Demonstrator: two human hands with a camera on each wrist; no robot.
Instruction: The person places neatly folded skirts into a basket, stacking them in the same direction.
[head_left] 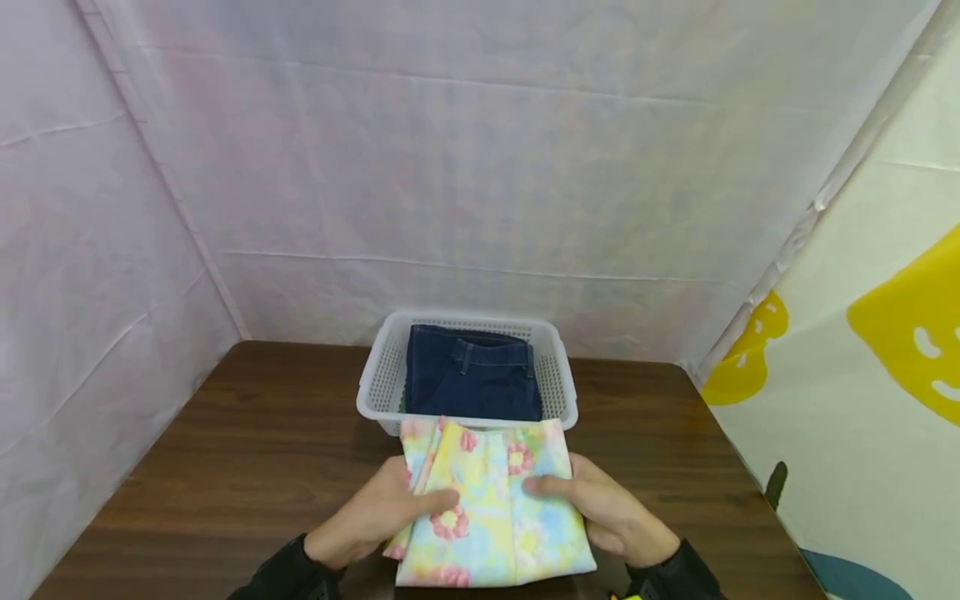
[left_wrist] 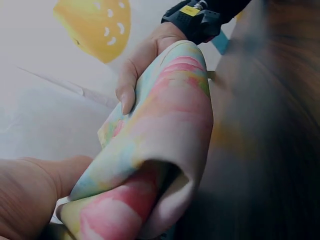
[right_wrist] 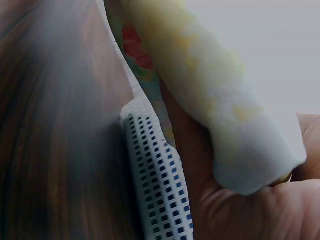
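A folded garment [head_left: 487, 508] in pastel yellow, blue and pink, printed with flowers, is held up in front of the basket. My left hand [head_left: 382, 506] grips its left edge, thumb on top and fingers hidden beneath. At the opposite edge my right hand [head_left: 607, 510] grips it the same way. The left wrist view shows the cloth [left_wrist: 165, 115] folded in layers with an opening at the near end. Beyond it lies a white perforated plastic basket [head_left: 372, 385], holding folded dark blue jeans [head_left: 472, 375]. In the right wrist view the basket's side wall [right_wrist: 157, 175] stands just beside the hand.
Everything stands on a dark brown wooden table [head_left: 217, 467]. Pale cloth walls [head_left: 465, 167] rise behind it and on the left. To the right hangs a white sheet with yellow smiling shapes [head_left: 911, 333].
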